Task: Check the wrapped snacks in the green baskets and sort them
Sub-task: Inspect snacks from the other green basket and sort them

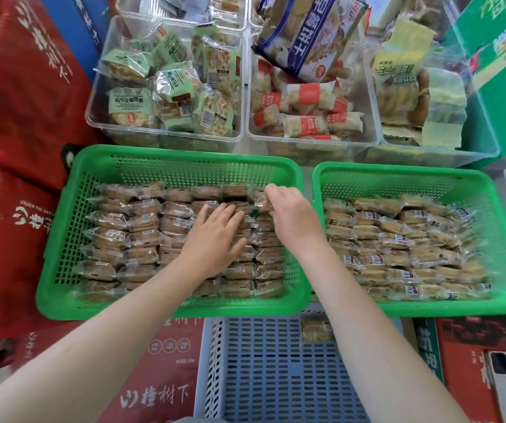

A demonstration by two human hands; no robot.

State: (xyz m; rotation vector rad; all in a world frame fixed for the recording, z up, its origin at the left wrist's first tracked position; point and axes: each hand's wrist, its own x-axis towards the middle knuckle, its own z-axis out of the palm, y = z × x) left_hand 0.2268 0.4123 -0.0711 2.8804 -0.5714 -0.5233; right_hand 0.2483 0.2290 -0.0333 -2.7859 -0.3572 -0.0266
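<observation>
Right now the right hand [291,219] pinches one wrapped snack [261,203] at the far-right corner of the left green basket [166,160]; just beside it the left hand [215,239] lies spread flat on neighbouring packets. Best to lift straight up, keeping the rows pinned.

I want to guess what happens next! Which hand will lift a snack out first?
Probably the right hand: its fingertips already pinch a wrapped snack in the left green basket. The left hand only lies flat on the snacks.
</observation>
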